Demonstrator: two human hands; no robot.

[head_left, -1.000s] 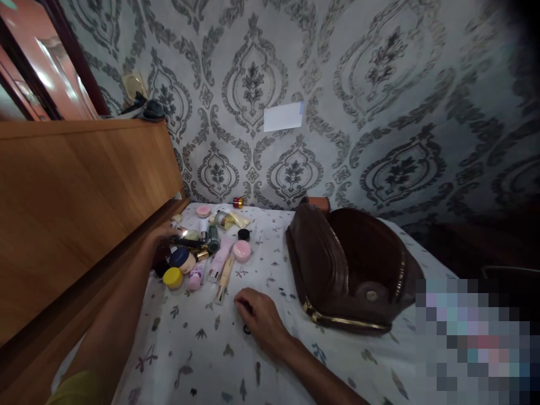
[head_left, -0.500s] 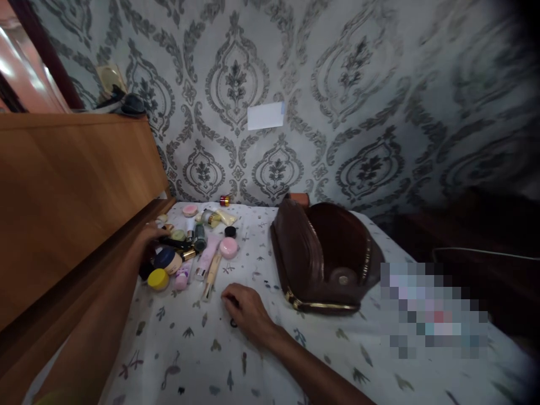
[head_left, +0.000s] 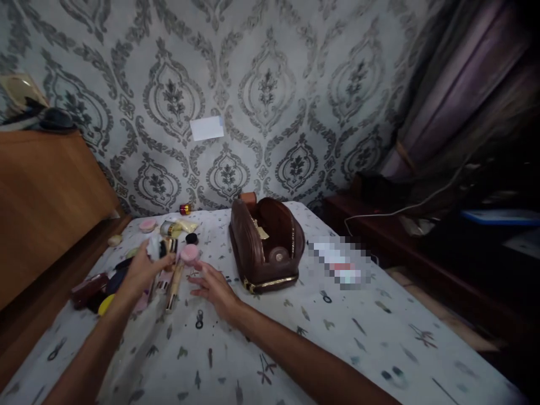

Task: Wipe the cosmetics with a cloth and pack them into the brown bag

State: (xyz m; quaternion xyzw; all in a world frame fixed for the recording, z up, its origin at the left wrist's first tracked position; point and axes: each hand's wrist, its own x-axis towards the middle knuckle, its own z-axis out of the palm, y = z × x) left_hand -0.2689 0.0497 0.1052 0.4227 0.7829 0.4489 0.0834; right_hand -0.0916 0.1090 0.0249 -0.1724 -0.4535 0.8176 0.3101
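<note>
"Watching the right hand [head_left: 217, 292]: how are its fingers?"
"Loosely spread, seemingly empty. The round pink jar [head_left: 189, 254] sits at eleven o'clock, nearest it; contact I can't confirm."
"And the left hand [head_left: 141, 271]?"
"Toward ten, curled around a pale item [head_left: 154, 246]. The open bag [head_left: 274, 270] stands at two, open cloth [head_left: 228, 360] between."

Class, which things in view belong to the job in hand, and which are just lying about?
Likely the job's:
small whitish item in the left hand
round pink jar by the right hand
open brown leather bag

Likely just lying about:
thin white cable
flat blue object
</note>
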